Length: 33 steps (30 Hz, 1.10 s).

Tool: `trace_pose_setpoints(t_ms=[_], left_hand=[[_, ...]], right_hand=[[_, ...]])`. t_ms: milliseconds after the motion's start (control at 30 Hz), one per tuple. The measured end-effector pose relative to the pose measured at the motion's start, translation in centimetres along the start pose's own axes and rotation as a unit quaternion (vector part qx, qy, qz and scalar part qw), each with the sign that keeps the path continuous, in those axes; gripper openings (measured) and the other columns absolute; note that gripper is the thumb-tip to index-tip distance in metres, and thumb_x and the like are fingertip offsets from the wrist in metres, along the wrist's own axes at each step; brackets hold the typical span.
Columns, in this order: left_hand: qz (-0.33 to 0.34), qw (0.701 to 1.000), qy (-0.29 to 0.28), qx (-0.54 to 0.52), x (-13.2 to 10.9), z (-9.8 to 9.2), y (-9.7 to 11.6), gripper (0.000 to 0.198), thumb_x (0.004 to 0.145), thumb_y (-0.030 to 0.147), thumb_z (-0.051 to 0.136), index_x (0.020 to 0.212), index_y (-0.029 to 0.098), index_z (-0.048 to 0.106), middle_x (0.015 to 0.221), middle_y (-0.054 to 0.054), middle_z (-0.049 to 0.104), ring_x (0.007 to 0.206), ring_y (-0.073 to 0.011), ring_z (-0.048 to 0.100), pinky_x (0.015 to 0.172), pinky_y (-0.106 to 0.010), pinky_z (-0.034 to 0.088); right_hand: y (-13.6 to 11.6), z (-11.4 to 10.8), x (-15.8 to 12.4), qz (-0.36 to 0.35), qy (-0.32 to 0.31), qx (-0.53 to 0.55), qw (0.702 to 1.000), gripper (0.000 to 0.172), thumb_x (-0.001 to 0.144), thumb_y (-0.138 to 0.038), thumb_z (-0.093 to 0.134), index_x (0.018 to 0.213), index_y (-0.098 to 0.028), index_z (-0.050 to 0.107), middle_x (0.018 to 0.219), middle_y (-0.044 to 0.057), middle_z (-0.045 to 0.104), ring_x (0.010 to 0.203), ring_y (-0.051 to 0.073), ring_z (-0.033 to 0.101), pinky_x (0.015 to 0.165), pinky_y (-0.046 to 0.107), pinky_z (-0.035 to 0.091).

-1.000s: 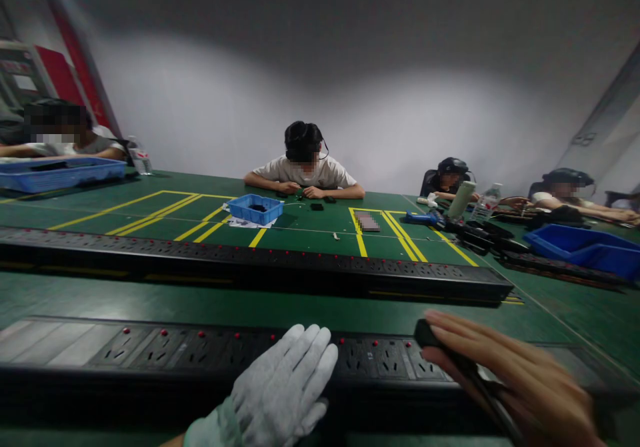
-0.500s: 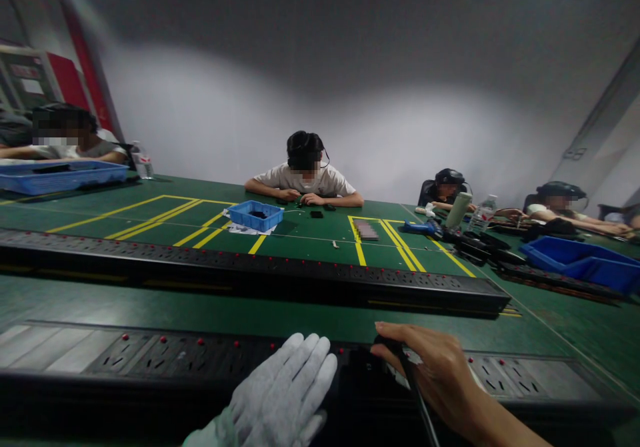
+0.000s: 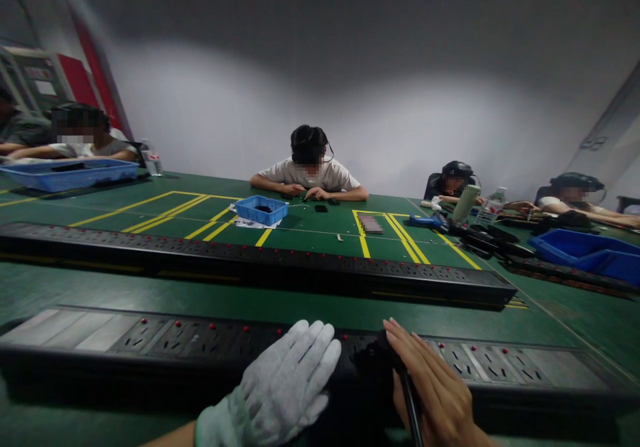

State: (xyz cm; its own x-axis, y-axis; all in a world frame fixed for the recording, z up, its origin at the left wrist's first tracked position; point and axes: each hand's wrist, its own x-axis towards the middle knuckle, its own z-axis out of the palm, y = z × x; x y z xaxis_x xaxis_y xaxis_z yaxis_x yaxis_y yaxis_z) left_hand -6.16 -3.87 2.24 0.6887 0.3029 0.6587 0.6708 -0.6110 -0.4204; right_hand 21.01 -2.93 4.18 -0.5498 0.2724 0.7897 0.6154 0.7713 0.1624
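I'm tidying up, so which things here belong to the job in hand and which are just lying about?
Likely in the job: near power strip, black tool in the right hand, possibly the far power strip.

Likely just lying about: white scrap, pale green bottle, water bottle beside it, flat pinkish thing.

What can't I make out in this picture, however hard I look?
In the head view:
Near power strip, middle: partly hidden by the gloved left hand.
Black tool, upper end: lost in shadow, partly behind the right hand.
Far power strip, left end: cut off by the left edge.
Dark contents of the small blue bin: too small to identify.
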Motion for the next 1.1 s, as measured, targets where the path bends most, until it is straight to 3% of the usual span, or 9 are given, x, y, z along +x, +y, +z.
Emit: trace_pose_setpoints(t_ms=[133,433,733,1100], left_hand=[[0.006,1.0,-0.009,0.0,-0.1,-0.1,-0.1,0.043,0.1,0.03,0.04,0.135,0.008,0.054,0.139,-0.015,0.055,0.127,-0.027,0.054,0.113,-0.044,0.036],[0.016,1.0,-0.002,-0.002,0.5,-0.7,-0.4,0.041,0.1,0.029,0.042,0.132,0.008,0.057,0.137,-0.016,0.057,0.126,-0.0266,0.054,0.113,-0.043,0.036],[0.007,1.0,-0.006,-0.003,0.2,-0.5,-0.2,0.042,0.099,0.029,0.044,0.133,0.008,0.055,0.139,-0.016,0.056,0.128,-0.0263,0.053,0.114,-0.043,0.035],[0.014,1.0,-0.012,0.001,0.3,-0.8,-0.3,0.043,0.099,0.032,0.046,0.134,0.008,0.056,0.138,-0.016,0.056,0.124,-0.0259,0.056,0.113,-0.041,0.037]], right_hand=[[0.1,0.1,-0.5,0.006,-0.004,0.031,0.999,0.063,0.085,0.004,0.037,0.147,-0.007,0.04,0.139,0.016,0.057,0.13,0.024,0.053,0.103,0.037,0.052],[0.5,-1.3,-2.4,-0.022,-0.043,0.057,0.997,0.065,0.082,0.005,0.037,0.145,-0.007,0.043,0.144,0.016,0.051,0.133,0.027,0.049,0.105,0.037,0.051],[0.7,-1.4,-2.1,-0.015,-0.051,0.077,0.996,0.063,0.082,0.005,0.035,0.142,-0.01,0.047,0.14,0.014,0.056,0.133,0.025,0.05,0.104,0.038,0.052],[-0.1,0.4,-3.2,0.01,-0.045,0.062,0.997,0.058,0.082,0.002,0.041,0.139,-0.007,0.046,0.143,0.018,0.051,0.139,0.029,0.043,0.107,0.046,0.048]])
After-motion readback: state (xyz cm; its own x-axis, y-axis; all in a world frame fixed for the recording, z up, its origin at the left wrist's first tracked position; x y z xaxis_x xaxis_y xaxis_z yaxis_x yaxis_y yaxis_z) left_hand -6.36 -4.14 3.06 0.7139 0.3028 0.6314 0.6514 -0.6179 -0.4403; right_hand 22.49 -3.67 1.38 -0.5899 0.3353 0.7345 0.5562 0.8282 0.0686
